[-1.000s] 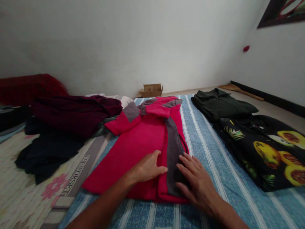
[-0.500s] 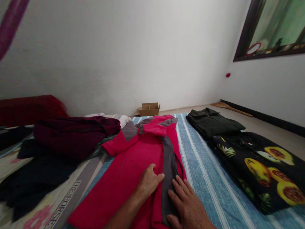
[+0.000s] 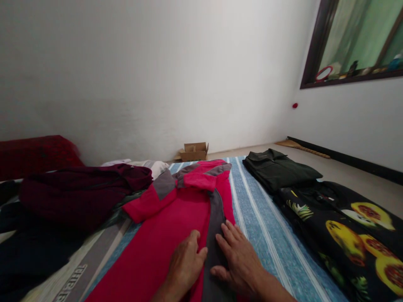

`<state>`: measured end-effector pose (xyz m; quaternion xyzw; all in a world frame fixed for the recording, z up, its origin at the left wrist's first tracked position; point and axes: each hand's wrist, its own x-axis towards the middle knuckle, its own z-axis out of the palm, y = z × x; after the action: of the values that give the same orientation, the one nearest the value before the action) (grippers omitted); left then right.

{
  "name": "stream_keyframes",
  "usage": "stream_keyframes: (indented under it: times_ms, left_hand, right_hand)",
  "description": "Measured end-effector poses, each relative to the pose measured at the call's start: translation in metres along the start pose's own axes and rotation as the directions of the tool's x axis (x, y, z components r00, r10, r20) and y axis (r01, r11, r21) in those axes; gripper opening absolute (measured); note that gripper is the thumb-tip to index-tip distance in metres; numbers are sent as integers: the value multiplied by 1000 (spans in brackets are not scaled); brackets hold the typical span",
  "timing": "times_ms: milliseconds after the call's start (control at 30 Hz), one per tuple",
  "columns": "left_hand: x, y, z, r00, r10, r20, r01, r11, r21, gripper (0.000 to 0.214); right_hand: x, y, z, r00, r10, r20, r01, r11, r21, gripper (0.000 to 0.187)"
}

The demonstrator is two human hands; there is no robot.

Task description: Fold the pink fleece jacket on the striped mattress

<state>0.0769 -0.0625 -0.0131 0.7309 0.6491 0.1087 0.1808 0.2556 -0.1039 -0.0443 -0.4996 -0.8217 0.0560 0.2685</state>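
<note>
A pink garment with grey panels (image 3: 160, 235) lies spread in front of me, one side folded inward so a long grey strip (image 3: 215, 214) runs down its right part. My left hand (image 3: 187, 262) rests on the pink fabric just left of that strip, thumb and index finger apart, the other fingers partly hidden. On the strip and its right edge lies my right hand (image 3: 237, 256), flat with fingers spread. Pink and grey sleeves (image 3: 163, 186) fold across the upper part. The lower end runs out of view.
A blue striped sheet (image 3: 261, 235) lies beneath. To the right are a folded dark green shirt (image 3: 280, 170) and a black fruit-print garment (image 3: 333, 214). Maroon clothing (image 3: 85, 193) and dark navy clothing (image 3: 37, 260) are heaped left. A cardboard box (image 3: 194, 152) stands by the wall.
My right hand has slid a little farther up along the grey strip, away from me. My left hand stays on the pink fabric. The view has tilted and shifted slightly.
</note>
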Motion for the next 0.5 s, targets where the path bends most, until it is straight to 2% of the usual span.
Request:
stream_keyframes:
  times_ms: [100,167,233,333,400,500]
  left_hand:
    - [13,21,-14,994,98,-48,-98,995,8,19]
    - [33,43,-18,978,199,-63,-198,980,26,15]
    - [61,67,-14,961,268,-73,-264,962,67,14]
    - [106,102,6,954,285,-90,-275,956,103,16]
    - [131,118,26,962,231,-148,-216,970,107,22]
    - [155,121,57,961,144,-238,-121,987,108,33]
  right_hand:
    - [4,7,13,992,5,125,-7,1000,14,71]
    - [3,10,24,992,-2,128,1,1000,5,76]
    - [2,15,39,995,-23,100,24,1000,-12,77]
    - [4,22,63,999,-43,18,44,998,-49,69]
    - [6,30,74,998,-49,-26,48,998,-38,57]
    - [12,51,72,995,-95,9,92,983,161,38]
